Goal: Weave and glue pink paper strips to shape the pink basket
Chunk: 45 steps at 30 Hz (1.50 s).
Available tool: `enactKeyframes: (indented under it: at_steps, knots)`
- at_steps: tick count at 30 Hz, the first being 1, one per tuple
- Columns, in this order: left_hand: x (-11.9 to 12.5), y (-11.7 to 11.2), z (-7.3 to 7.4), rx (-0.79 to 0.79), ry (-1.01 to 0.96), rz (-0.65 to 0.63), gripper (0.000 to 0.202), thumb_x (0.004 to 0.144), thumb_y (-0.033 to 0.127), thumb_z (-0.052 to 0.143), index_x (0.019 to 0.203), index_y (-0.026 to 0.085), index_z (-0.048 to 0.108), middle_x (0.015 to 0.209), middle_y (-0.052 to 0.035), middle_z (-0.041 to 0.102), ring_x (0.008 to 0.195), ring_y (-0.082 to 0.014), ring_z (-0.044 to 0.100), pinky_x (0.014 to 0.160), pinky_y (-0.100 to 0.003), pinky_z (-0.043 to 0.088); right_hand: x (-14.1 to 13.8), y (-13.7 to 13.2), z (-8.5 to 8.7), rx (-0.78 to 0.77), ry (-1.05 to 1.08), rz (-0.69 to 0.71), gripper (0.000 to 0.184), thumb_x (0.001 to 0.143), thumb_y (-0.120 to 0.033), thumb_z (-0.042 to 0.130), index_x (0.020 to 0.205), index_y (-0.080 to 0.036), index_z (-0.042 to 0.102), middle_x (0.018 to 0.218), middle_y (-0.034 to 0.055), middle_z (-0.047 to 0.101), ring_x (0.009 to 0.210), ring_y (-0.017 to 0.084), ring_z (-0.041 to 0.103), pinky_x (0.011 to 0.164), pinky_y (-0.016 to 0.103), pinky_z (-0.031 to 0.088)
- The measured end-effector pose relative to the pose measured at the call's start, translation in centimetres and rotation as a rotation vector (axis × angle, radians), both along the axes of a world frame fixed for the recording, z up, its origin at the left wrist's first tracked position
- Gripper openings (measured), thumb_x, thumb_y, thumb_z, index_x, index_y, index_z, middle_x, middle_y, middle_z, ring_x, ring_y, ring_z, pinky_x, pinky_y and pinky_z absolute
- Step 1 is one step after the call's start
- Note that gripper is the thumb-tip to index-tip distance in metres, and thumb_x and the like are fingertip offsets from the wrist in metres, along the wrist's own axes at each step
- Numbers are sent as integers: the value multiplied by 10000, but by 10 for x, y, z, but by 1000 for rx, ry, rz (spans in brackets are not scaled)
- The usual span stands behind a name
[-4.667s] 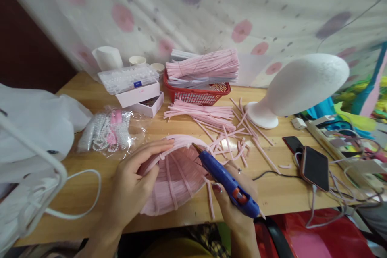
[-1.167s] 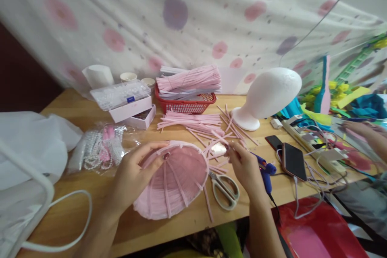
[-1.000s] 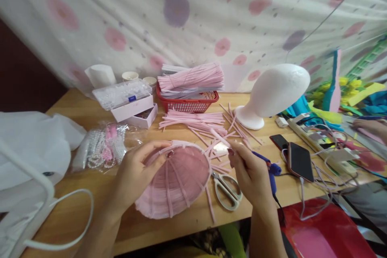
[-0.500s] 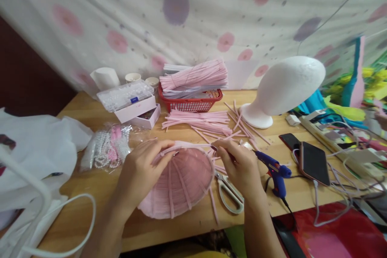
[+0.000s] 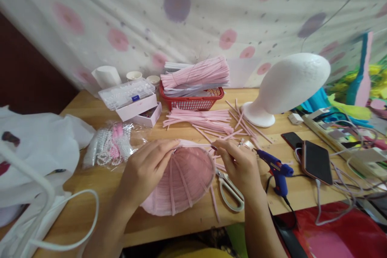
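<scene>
A pink dome-shaped cap (image 5: 187, 181), built from rows of pipe cleaners, lies with its ribbed hollow side towards me. My left hand (image 5: 151, 161) pinches its far rim, thumb inside and fingers over the edge. From those fingers a pink pipe cleaner (image 5: 195, 144) stretches along the rim to my right hand (image 5: 237, 159). The right fingertips are closed on its end, just off the cap's right edge. Partly behind my right wrist, scissors (image 5: 231, 193) with pale handles rest on the table. A blue glue gun (image 5: 276, 169) lies to the right of that hand.
Loose pink pipe cleaners (image 5: 199, 119) lie before a red basket (image 5: 193, 102) stacked with bundles. A white foam head (image 5: 290, 84) stands at the back right, near phones (image 5: 316, 161) and tangled cables. Bagged beads (image 5: 111, 145) and small boxes (image 5: 137, 107) are at left.
My left hand's fingers have slid a little to the right along the rim and closed together. The right hand stays almost in place, still pinching the pipe cleaner. The view has shifted slightly.
</scene>
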State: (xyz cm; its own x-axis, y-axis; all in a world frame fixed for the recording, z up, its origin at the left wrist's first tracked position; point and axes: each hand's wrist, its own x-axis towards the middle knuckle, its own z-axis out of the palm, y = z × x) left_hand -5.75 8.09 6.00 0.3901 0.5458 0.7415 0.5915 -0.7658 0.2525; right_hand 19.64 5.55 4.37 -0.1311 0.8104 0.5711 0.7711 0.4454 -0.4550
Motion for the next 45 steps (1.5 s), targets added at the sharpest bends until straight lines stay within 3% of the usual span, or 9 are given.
enactKeyframes:
  at_steps: [14,20,32,39,45]
  knots:
    - [-6,-3,-2,24,118,-21,356,983,-5,510,1244,176,671,1181,-78,761,1074,-181,747,978,-305,596,0,0,-1,33,-71,-17,262,1031,-143,485,1031,-241,729,832,13,766,714,169,691,652,260,446]
    - [-5,-4,-6,-4,56,-33,304,1066,134,458,1253,212,685,1131,-47,763,994,-151,761,885,-265,619,-1,-1,-1,61,-81,-20,250,1025,-127,497,1032,-240,720,811,0,758,698,163,677,654,258,438]
    - [-2,-3,2,115,188,28,313,1043,65,440,1190,149,703,1061,-81,775,957,-178,758,847,-302,635,-5,-4,0,-39,7,-28,179,1060,-209,514,1042,-233,690,779,-18,734,696,156,682,672,267,437]
    - [-4,-1,1,140,174,24,304,1038,48,444,1170,128,706,1016,-81,763,899,-187,755,788,-313,632,-13,-5,0,7,79,17,125,1009,-116,577,1009,-207,664,815,-20,673,629,98,601,574,212,424]
    - [-3,-1,1,121,175,24,310,1032,42,443,1182,122,703,1030,-87,755,900,-199,752,780,-328,632,-24,-5,0,65,135,42,114,1004,-113,607,1022,-217,653,871,-11,697,656,96,628,551,207,438]
